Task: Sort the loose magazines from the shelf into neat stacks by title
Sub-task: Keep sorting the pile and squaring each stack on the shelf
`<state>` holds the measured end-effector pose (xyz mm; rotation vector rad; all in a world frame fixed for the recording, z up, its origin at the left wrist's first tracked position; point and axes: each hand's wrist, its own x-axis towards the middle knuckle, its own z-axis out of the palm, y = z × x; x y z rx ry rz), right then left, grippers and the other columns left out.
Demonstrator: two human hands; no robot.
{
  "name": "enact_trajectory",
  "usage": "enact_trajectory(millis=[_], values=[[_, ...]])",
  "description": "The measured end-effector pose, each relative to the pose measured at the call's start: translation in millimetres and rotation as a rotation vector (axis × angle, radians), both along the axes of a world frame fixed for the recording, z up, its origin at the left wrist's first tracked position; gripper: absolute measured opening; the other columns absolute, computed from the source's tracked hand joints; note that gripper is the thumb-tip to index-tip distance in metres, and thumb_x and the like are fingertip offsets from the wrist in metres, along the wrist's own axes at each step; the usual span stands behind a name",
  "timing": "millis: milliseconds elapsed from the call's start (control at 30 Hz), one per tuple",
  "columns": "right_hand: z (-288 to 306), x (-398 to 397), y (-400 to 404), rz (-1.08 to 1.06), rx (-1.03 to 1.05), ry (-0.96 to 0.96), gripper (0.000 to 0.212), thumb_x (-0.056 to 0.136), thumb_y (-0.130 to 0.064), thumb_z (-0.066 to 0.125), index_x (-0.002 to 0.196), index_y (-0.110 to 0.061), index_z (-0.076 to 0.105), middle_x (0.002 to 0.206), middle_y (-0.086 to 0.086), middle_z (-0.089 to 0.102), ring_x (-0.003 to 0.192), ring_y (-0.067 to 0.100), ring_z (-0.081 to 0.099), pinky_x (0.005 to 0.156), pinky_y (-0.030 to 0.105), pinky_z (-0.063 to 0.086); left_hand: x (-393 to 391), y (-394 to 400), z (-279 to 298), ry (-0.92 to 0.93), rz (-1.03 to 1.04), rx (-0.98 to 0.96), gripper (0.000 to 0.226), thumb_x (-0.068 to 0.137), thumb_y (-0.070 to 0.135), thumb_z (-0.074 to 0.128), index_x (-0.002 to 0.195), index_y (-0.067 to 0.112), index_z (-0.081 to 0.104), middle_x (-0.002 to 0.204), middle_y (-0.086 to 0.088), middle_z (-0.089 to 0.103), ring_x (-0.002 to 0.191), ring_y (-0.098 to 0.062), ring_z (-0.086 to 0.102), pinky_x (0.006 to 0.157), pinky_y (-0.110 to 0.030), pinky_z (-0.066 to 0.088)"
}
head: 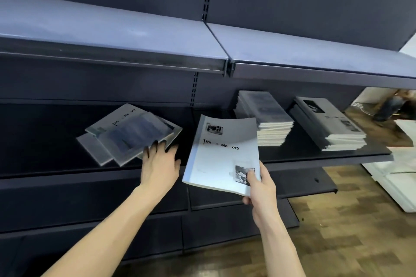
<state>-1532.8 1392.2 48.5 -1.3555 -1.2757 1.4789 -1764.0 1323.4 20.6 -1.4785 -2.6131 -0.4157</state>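
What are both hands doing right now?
Left hand: open, fingertips on the loose magazines.
Right hand: holding a magazine by its lower corner.

Right hand (258, 186) gripping a magazine (222, 153), left hand (159, 164) on loose magazines (132, 132).

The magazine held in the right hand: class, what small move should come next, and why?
Probably carry the held magazine rightward and lay it on one of the two neat stacks, likely the far stack, whose cover seems similar; the titles there are too blurred to confirm. The right hand pinches its lower corner, clear of the shelf, while the left hand touches the loose pile.
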Motion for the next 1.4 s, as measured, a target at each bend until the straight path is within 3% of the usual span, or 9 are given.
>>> enact_trajectory(millis=[133, 333, 767, 1233, 1400], values=[[6.2, 45.1, 9.0, -0.043, 0.016, 0.022, 0.033, 0.104, -0.017, 0.047, 0.126, -0.039, 0.057, 0.100, -0.003, 0.073, 0.064, 0.012, 0.060, 0.039, 0.026, 0.038, 41.9, 18.7, 4.4, 0.012, -0.097, -0.028, 0.052, 0.092, 0.037, 0.056, 0.142, 0.026, 0.047, 0.147, -0.012, 0.043, 0.139, -0.036, 0.032, 0.117, -0.054, 0.019], [6.4, 109.6, 25.0, -0.110, 0.033, 0.056, 0.034, 0.103, -0.016, 0.047, 0.128, -0.037, 0.059, 0.101, -0.004, 0.073, 0.063, 0.011, 0.058, 0.039, 0.026, 0.036, 105.3, 42.6, 14.1, 0.044, -0.179, -0.049, 0.056, 0.097, 0.041, 0.047, 0.150, 0.027, 0.034, 0.159, -0.009, 0.024, 0.147, -0.033, 0.014, 0.118, -0.051, 0.014], [-5.1, 249.5, 52.5, -0.246, 0.027, 0.117, 0.035, 0.103, -0.017, 0.048, 0.129, -0.037, 0.059, 0.104, -0.001, 0.072, 0.057, 0.006, 0.059, 0.038, 0.024, 0.034, 250.2, 98.8, 8.4, 0.032, -0.307, -0.121, 0.065, 0.097, 0.045, 0.045, 0.153, 0.018, 0.025, 0.159, -0.016, 0.020, 0.148, -0.035, 0.011, 0.119, -0.051, 0.013], [-8.6, 333.2, 118.9, -0.371, 0.026, 0.137, 0.035, 0.104, -0.018, 0.048, 0.132, -0.036, 0.057, 0.108, 0.001, 0.073, 0.059, 0.011, 0.059, 0.038, 0.023, 0.035, 338.2, 200.5, 12.2, 0.036, -0.451, -0.176, 0.065, 0.097, 0.036, 0.046, 0.154, 0.018, 0.021, 0.160, -0.016, 0.016, 0.149, -0.035, 0.007, 0.119, -0.050, 0.011], [-5.3, 350.6, 162.0, -0.377, 0.029, 0.101, 0.036, 0.103, -0.017, 0.049, 0.130, -0.038, 0.058, 0.106, 0.002, 0.073, 0.058, 0.010, 0.058, 0.038, 0.023, 0.034, 354.4, 250.0, 2.1, 0.026, -0.471, -0.184, 0.068, 0.095, 0.043, 0.050, 0.152, 0.020, 0.023, 0.158, -0.014, 0.021, 0.147, -0.035, 0.012, 0.117, -0.050, 0.015]])
